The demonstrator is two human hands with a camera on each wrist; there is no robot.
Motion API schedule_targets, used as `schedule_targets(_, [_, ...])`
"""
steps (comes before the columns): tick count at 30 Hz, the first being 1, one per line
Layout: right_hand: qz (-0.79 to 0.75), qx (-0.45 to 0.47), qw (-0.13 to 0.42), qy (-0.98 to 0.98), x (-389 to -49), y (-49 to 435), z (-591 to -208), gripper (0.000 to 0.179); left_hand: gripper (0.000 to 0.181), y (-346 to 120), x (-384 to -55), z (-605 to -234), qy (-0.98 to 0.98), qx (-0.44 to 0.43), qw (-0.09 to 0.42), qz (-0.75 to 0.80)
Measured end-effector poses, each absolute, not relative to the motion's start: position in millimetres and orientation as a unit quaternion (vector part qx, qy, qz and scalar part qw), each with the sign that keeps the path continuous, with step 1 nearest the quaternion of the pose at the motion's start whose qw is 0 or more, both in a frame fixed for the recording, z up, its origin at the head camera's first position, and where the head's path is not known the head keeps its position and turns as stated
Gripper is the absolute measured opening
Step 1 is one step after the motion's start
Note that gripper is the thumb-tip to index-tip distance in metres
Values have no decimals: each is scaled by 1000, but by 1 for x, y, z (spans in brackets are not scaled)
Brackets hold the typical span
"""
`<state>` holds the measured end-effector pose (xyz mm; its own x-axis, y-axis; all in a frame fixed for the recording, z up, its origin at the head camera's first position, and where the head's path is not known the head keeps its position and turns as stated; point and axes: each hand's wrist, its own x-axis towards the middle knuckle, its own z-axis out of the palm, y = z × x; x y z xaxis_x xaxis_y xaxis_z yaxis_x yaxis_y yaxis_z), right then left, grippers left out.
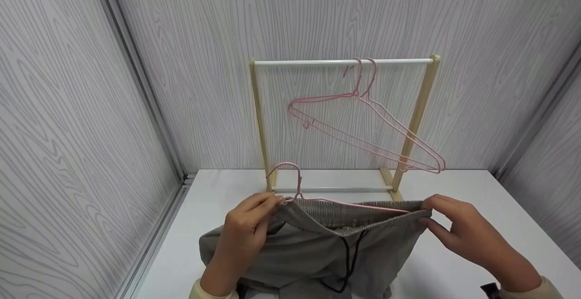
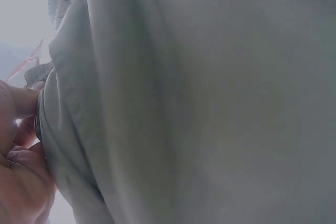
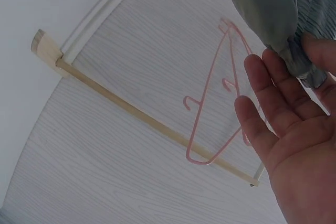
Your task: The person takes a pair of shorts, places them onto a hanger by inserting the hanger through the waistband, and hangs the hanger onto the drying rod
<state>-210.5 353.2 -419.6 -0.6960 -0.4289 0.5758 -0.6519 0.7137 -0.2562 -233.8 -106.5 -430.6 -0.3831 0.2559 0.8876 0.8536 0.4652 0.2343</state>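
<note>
Grey-brown drawstring pants [image 1: 313, 262] are stretched between my two hands, waistband up, their black cord [image 1: 348, 262] dangling in front. A pink wire hanger [image 1: 299, 183] sits within the elastic waistband, its hook sticking up near the left end. My left hand [image 1: 240, 228] pinches the left end of the waistband by the hanger's shoulder. At the opposite end, my right hand [image 1: 467, 231] grips the waistband between thumb and fingers. Fabric fills most of the left wrist view. In the right wrist view, bunched waistband [image 3: 307, 69] lies between thumb and fingers.
Behind the pants stands a small rack with wooden legs [image 1: 420, 104] and a white top rail [image 1: 299, 63]. Two pink hangers [image 1: 390, 124] hang from the rail's right half. The white table [image 1: 181, 226] ends at wood-grain panels [image 1: 204, 85] at the back and sides.
</note>
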Motion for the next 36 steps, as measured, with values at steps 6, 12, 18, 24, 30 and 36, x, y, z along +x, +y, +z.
schedule_targets(6, [239,307,238,-890,-213,348,-420,47,33,-106,-234,-431,-743,-375,413,-369])
schedule_targets(12, [268,309,234,-882,-212,346,-423,48,35,-105,-234,-431,-747,-372,403,-376])
schedule_targets(18, [280,303,223,-883,-213,341,-425,52,38,-103,-234,-431,-744,-373,405,-377])
schedule_targets(24, [266,306,228,-885,-217,336,-424,49,34,-96,-238,-429,-745,-371,402,-380])
schedule_targets(30, [250,294,222,-895,-221,331,-426,48,27,-89,-243,-425,-748,-370,401,-378])
schedule_targets(36, [242,302,224,-894,-226,326,-422,47,25,-85,-247,-423,-745,-361,409,-385])
